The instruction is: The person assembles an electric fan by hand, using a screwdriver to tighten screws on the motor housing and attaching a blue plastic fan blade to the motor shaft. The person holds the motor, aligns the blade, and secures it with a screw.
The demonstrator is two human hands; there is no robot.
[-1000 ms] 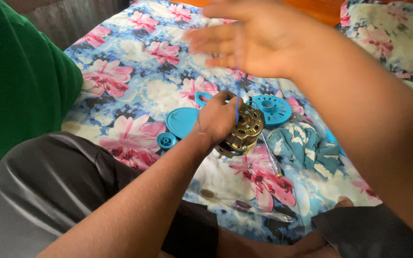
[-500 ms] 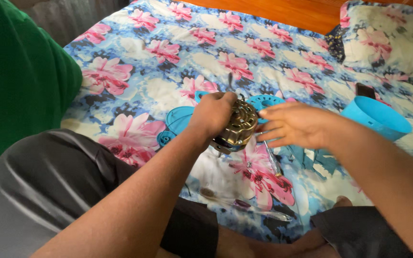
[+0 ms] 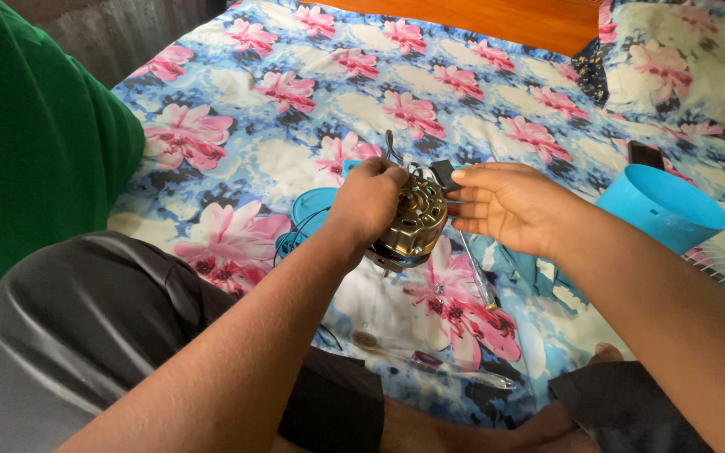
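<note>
Head view, nearest the bottom edge: the person's legs in dark grey trousers (image 3: 86,335) fill the lower left, with a green sleeve (image 3: 35,143) along the left side. Low in the middle of the frame a toothbrush (image 3: 430,362) with a clear handle lies on the flowered bedsheet (image 3: 237,109).

Further up, at the centre, the left hand (image 3: 368,204) is closed around a brass-coloured fan motor (image 3: 413,228), gripping it from the left side and holding it tilted just above the sheet. A small black part (image 3: 442,174) and thin wires stick up from the motor's top. The right hand (image 3: 505,205) is open, fingers stretched out flat towards the left, fingertips touching or just beside the motor's right side; I cannot tell which.

Below the right hand a screwdriver (image 3: 476,273) lies on the sheet beside a crumpled blue-and-white cloth (image 3: 539,273). Behind the left wrist a round blue plastic cover (image 3: 310,205) shows partly.

At the right edge stands a blue conical plastic housing (image 3: 660,205), and a dark phone (image 3: 646,155) lies just beyond it. A flowered pillow (image 3: 681,59) sits in the upper right corner.
</note>
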